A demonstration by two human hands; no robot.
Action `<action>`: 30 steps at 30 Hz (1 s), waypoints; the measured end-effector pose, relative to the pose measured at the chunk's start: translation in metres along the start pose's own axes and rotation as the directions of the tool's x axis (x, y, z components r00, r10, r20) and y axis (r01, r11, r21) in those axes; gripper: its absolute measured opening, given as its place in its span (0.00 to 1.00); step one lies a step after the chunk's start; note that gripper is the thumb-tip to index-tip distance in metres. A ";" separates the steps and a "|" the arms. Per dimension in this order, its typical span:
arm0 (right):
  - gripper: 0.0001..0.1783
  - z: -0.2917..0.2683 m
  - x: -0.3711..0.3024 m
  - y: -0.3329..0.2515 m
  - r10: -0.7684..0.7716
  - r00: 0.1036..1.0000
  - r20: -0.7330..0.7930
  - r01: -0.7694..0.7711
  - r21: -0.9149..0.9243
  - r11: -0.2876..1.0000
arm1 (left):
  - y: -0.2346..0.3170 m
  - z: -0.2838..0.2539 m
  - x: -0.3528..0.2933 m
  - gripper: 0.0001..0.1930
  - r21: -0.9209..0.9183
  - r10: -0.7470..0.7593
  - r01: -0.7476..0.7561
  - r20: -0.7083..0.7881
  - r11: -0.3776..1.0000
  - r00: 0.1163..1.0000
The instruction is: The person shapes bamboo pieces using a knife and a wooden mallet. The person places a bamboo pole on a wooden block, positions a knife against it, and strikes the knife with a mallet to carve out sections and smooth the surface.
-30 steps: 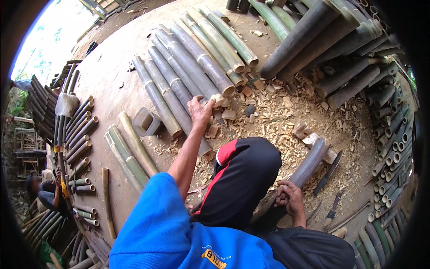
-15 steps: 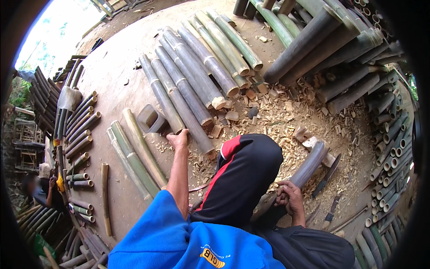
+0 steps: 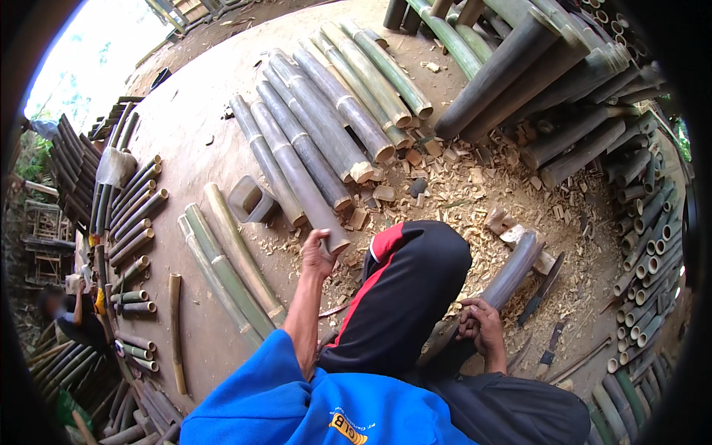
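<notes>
My left hand [image 3: 317,254] is closed on the near end of a dark bamboo pole [image 3: 300,182], which lies in a row of other poles on the ground. My right hand [image 3: 480,324] has its fingers curled round a shorter dark bamboo tube [image 3: 512,273] beside my right leg. The tube's far end rests against a pale wooden block [image 3: 545,265]. To the right of the tube lies a large dark blade [image 3: 540,291], and nearer me a knife [image 3: 550,347] with a pale handle; neither is held.
Wood shavings [image 3: 475,193] cover the ground ahead and right. Left of the row sit a clear plastic container [image 3: 252,199] and green bamboo poles [image 3: 215,256]. Bamboo stacks [image 3: 645,274] line the right side. Far left, another person [image 3: 78,319] is among more bamboo.
My left hand has moved right and slightly nearer, from the end of the left poles to the second pole. That pole's near end has shifted a little. My right hand stays put.
</notes>
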State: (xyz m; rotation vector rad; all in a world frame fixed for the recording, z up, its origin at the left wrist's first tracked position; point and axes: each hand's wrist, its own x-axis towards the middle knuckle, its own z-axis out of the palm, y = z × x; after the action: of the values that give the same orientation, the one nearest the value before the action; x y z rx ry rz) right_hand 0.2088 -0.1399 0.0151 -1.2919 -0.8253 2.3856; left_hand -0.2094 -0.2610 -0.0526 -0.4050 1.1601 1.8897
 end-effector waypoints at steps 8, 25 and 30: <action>0.16 0.001 0.000 -0.001 -0.016 1.000 0.016 0.016 0.009 1.000 | 0.031 -0.001 0.021 0.21 0.107 -0.113 0.097 0.157 0.990 0.981; 0.15 -0.002 -0.002 0.003 -0.041 0.999 0.000 0.041 0.037 0.998 | 0.021 0.007 0.015 0.24 -0.051 -0.131 0.144 0.207 0.988 0.970; 0.15 -0.001 -0.003 0.000 -0.044 0.999 0.000 0.044 0.039 0.998 | 0.018 0.043 0.008 0.16 0.577 0.170 -0.016 -0.214 0.817 0.962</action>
State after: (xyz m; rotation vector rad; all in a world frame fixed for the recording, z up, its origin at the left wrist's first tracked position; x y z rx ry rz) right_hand 0.2115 -0.1410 0.0164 -1.2454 -0.7946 2.3561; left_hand -0.2220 -0.2249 -0.0253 -0.2574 1.8808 1.4881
